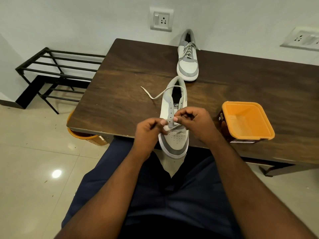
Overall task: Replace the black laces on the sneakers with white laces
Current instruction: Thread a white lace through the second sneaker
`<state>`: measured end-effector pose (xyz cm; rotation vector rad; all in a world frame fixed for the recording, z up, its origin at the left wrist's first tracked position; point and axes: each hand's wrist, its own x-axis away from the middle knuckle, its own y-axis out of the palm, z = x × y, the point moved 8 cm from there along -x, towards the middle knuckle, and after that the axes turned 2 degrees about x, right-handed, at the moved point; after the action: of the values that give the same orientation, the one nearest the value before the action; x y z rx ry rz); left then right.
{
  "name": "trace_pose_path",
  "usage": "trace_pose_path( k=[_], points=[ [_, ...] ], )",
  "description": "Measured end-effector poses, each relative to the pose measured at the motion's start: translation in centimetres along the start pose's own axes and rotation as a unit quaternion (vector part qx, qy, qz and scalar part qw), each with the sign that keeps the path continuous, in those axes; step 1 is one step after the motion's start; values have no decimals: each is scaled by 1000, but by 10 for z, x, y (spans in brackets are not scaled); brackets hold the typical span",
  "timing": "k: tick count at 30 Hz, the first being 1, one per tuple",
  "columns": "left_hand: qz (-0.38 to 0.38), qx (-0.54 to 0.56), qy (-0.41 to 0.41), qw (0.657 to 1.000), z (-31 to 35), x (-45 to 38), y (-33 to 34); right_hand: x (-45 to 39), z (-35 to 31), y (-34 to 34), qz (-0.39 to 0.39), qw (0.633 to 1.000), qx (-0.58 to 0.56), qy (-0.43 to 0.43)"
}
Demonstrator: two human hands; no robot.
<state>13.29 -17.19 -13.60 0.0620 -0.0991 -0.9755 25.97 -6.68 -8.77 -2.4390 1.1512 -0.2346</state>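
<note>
Lacing is in hand: I see my left hand [148, 131] and right hand [193, 120] curled, each pinching the white lace [156, 96] over the lowest eyelets of the near sneaker [174, 135]. It lies at the table [120, 75] edge, toe towards me, long axis running away. Next I must cross and thread upward. Which eyelet the lace enters is unclear. Far sneaker [188, 57] looks laced.
</note>
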Motion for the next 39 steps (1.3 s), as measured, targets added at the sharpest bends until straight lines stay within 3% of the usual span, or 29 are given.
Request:
trace_pose_path(
  k=[4, 6, 9, 11, 13, 17, 20, 22, 25, 31, 39],
  points=[
    [204, 79, -59, 974, -22, -3, -51, 4, 15, -24, 3, 999, -37, 35],
    [242, -2, -43, 969, -24, -2, -65, 3, 19, -29, 25, 999, -10, 30],
    [170, -221, 92, 956, 0, 2, -43, 3, 17, -11, -1, 999, 31, 23],
    [85, -293, 149, 940, 11, -1, -10, 3, 16, 6, -25, 999, 17, 31],
    [27, -274, 139, 951, 8, -3, 8, 5, 16, 16, -23, 998, -29, 43],
    [-14, -68, 72, 995, -2, 2, 10, 4, 19, 16, 37, 997, -49, 47],
    [2, 2, 28, 1000, -11, 0, 5, 5, 23, 20, 39, 993, -87, 66],
    [46, -29, 31, 998, -14, -4, -2, 5, 32, 14, 88, 988, -90, 95],
    [90, -122, 74, 986, -12, -8, -5, 5, 35, 2, 154, 979, 35, 126],
    [71, -211, 72, 972, -18, -17, 6, -2, 33, 20, 96, 972, 143, 157],
    [67, -244, 76, 964, -23, -22, 7, -2, 35, 22, 93, 980, 105, 139]
  ],
)
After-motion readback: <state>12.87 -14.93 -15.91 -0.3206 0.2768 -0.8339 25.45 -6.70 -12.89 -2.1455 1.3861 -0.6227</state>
